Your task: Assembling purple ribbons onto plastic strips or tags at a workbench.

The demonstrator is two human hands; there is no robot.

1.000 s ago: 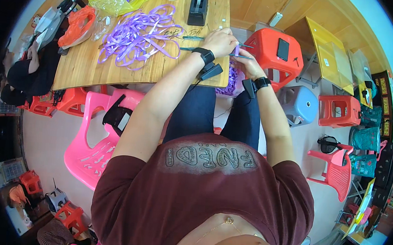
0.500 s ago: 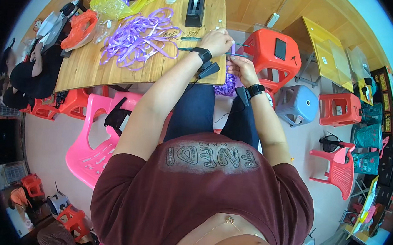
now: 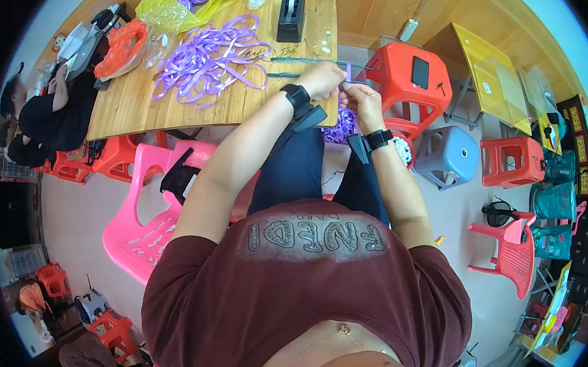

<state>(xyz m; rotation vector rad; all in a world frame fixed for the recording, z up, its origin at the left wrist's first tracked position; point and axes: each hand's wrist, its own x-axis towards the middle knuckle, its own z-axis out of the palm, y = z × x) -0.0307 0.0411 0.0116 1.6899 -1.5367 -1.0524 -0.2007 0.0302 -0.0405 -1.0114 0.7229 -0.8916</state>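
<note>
Just past the table's right edge, my left hand (image 3: 323, 80) is closed in a pinch on a strip of purple ribbon (image 3: 348, 70). Beside it, my right hand (image 3: 362, 104) pinches the same ribbon a little lower, and the fingertips of both hands nearly meet. Two thin dark rods (image 3: 294, 60) run sideways from the tabletop out over the gap, and the ribbon crosses them. Below my hands, a container of purple ribbon pieces (image 3: 339, 128) sits by my knees. On the table to the left lies a tangled heap of loose purple ribbon (image 3: 204, 58).
A black tape dispenser (image 3: 291, 18) stands on the wooden table (image 3: 128, 114), near small white pieces and a yellow bag (image 3: 214, 4). Red stool (image 3: 403, 68) carries a phone (image 3: 420, 73). Blue stool (image 3: 449, 157) is at right, pink chair (image 3: 124, 226) at left. Another person sits far left.
My left hand has come down toward me, closer to my right hand, uncovering white pieces at the table edge. My right hand has barely moved.
</note>
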